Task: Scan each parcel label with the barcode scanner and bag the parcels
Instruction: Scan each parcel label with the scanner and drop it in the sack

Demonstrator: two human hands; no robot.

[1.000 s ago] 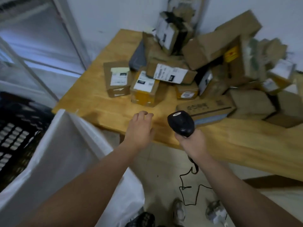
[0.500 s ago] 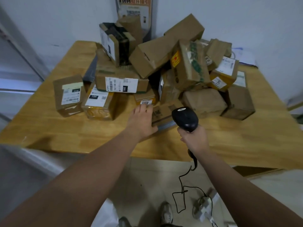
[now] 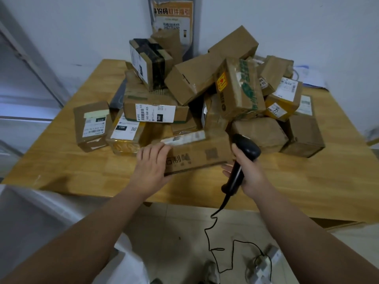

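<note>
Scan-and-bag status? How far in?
Done: unclear, the white bag's inside isn't visible. In hand: left hand grips a flat printed parcel at the pile's front edge, and right hand holds the barcode scanner beside it. Left: nearly everything, as a tall parcel pile covers the wooden table.

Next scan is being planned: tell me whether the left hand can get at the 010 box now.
Probably yes, once it lets go: the left hand grips the front box. The 010 box stands at the pile's left edge, with nothing on it and bare table in front.
</note>
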